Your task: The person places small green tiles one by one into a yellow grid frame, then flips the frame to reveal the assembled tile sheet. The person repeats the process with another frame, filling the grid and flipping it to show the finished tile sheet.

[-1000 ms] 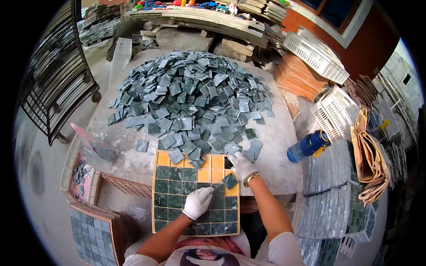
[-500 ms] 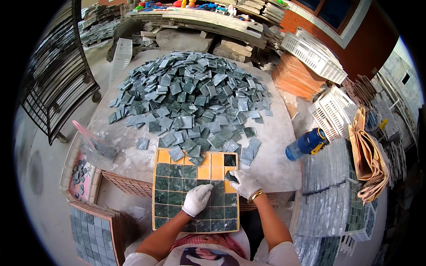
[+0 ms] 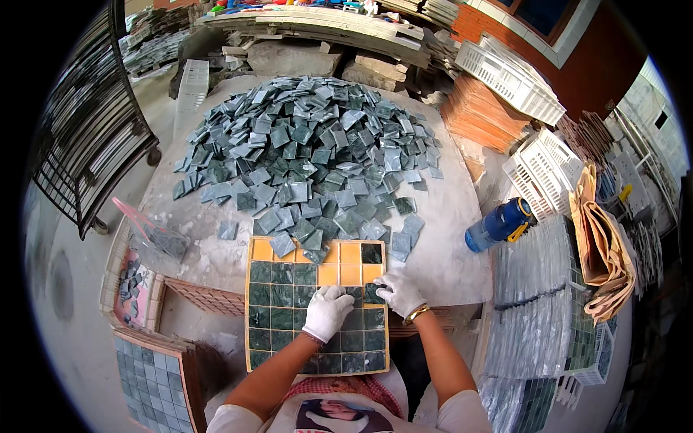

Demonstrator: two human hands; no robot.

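Observation:
A wooden grid tray (image 3: 249,303) with a yellow base lies in front of me, its lower rows filled with dark green square stone tiles (image 3: 283,296). Yellow cells show along the top and upper right. My left hand (image 3: 328,312), in a white glove, rests on the middle of the tray with fingers curled together; what lies under the fingertips is hidden. At the tray's right edge my gloved right hand (image 3: 399,292) pinches a dark green tile (image 3: 373,294), which sits over a cell there. A few loose tiles overlap the tray's top edge.
A large heap of loose tiles (image 3: 310,144) covers the table (image 3: 451,238) beyond the tray. To the right are a blue bottle (image 3: 498,225), stacked tile sheets (image 3: 530,289), brown paper (image 3: 599,245) and white crates (image 3: 545,177). A plastic bag (image 3: 155,234) lies left; a wire rack (image 3: 94,123) stands farther off.
My right hand has brought the tile down onto a cell at the tray's right edge. My left hand has shifted slightly right and up. The whole view has moved a little.

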